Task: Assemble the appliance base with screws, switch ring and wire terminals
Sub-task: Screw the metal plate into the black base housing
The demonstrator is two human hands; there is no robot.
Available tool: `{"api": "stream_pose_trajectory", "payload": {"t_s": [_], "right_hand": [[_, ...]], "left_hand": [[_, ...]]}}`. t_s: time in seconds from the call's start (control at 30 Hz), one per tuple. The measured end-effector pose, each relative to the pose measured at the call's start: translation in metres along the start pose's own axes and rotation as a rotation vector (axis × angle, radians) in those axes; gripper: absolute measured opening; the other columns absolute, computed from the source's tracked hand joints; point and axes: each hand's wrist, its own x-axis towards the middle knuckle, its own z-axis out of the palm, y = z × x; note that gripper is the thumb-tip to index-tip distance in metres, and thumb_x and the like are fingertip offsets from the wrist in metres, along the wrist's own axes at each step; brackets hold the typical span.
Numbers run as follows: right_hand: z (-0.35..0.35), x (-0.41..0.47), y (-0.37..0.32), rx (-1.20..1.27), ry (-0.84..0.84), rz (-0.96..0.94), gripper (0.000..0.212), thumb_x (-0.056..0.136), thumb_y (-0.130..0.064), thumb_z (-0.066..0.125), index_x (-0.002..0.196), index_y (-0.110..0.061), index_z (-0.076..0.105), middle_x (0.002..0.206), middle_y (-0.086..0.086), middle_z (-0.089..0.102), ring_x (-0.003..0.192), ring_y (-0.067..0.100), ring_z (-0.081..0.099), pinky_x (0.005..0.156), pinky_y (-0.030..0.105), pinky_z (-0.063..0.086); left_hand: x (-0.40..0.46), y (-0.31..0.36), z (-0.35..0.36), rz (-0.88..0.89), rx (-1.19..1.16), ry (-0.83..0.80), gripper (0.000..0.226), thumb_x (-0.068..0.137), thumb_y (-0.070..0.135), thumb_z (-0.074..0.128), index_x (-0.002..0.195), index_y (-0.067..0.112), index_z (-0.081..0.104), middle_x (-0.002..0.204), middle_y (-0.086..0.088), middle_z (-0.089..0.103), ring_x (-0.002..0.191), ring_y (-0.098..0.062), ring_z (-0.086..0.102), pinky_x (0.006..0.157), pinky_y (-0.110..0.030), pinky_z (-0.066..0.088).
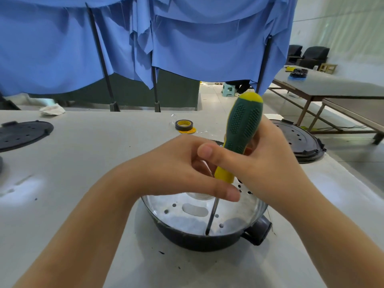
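Your right hand [270, 163] gripping the screwdriver [239, 138], tip in the appliance base [199, 235] at the tabletop's [104, 163] near edge, your left hand [182, 169] loosely curled beside the shaft, its grip unclear.

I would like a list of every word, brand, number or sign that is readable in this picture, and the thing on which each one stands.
No text can be read here.
Roll of tape: its yellow label below shows dark marks, too blurred to read.
Screwdriver: only a dotted grip, no lettering visible.
Appliance base: no marking visible.
Black round covers: only holes, no words.
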Motion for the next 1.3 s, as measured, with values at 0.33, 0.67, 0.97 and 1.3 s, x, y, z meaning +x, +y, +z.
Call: {"api": "stream_pose_trajectory", "payload": {"t_s": [0.33,0.67,0.97,1.3], "right_hand": [[-0.020,0.007,0.008,0.340,-0.313,0.086,0.028,0.086,-0.027,0.055,0.114,-0.031,0.059,0.112,-0.011,0.070,0.108,0.007,0.064,0.092,0.029,0.053],[-0.025,0.006,-0.004,0.051,-0.234,-0.065,0.054,0.057,-0.036,0.088,0.104,-0.028,0.062,0.098,-0.004,0.070,0.093,0.008,0.068,0.084,0.012,0.049],[-0.021,0.014,-0.022,-0.141,-0.262,0.032,0.055,0.063,-0.060,0.065,0.108,-0.031,0.057,0.097,-0.016,0.069,0.094,-0.005,0.064,0.080,0.015,0.053],[-0.027,0.019,-0.021,0.042,-0.283,-0.019,0.049,0.088,-0.005,0.063,0.130,-0.026,0.053,0.108,0.002,0.064,0.095,0.012,0.067,0.087,0.027,0.055]], "left_hand": [[-0.004,-0.006,-0.007,-0.096,-0.145,-0.068,0.036,0.086,0.020,0.061,0.121,0.011,0.061,0.108,-0.003,0.073,0.100,-0.020,0.070,0.085,-0.026,0.055],[-0.010,0.004,-0.007,-0.101,0.026,-0.037,0.039,0.076,0.037,0.078,0.113,0.029,0.066,0.109,0.003,0.072,0.105,-0.014,0.067,0.095,-0.038,0.053],[-0.011,0.006,-0.007,-0.063,0.007,0.098,0.026,0.075,0.026,0.080,0.099,0.018,0.072,0.093,-0.008,0.075,0.092,-0.030,0.070,0.086,-0.043,0.057],[-0.011,0.007,-0.012,-0.120,-0.119,-0.036,0.043,0.086,0.014,0.067,0.126,0.023,0.055,0.112,0.005,0.072,0.106,-0.013,0.068,0.087,-0.023,0.054]]}}
